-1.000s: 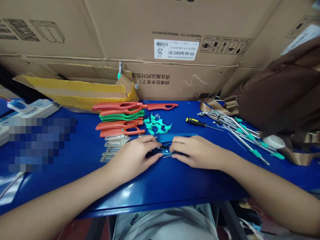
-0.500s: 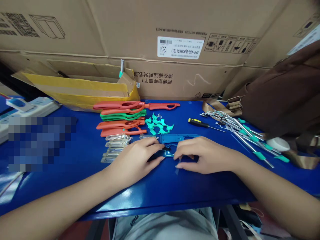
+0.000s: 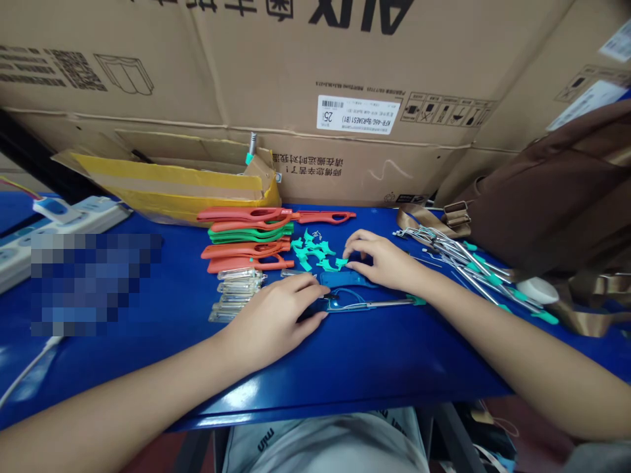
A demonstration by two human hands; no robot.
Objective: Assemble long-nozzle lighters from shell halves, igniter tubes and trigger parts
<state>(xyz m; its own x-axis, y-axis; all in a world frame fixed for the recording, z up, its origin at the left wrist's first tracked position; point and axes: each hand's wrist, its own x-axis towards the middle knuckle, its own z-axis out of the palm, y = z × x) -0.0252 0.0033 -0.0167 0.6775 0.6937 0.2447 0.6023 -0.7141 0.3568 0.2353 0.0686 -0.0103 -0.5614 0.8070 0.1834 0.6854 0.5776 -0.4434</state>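
Observation:
My left hand (image 3: 273,314) rests palm down on the blue table (image 3: 345,368), its fingertips pinching the near end of a blue plastic handle shell (image 3: 345,282) with a metal rod (image 3: 379,304) lying along it. My right hand (image 3: 379,258) has reached to the far side of that shell, its fingers curled at the edge of a small heap of teal plastic pieces (image 3: 313,249). Whether those fingers hold a piece is hidden.
Red and green handle shells (image 3: 246,233) are stacked left of the teal pieces, with clear plastic parts (image 3: 236,289) below them. Metal rods with teal tips (image 3: 473,263) lie at the right beside a brown bag (image 3: 557,190). Cardboard boxes (image 3: 315,79) wall the back. A power strip (image 3: 54,220) sits far left.
My right hand has left the blue shell and moved away from me to the teal pieces, uncovering the rod on the shell. The left hand has stayed put. The camera tilted slightly.

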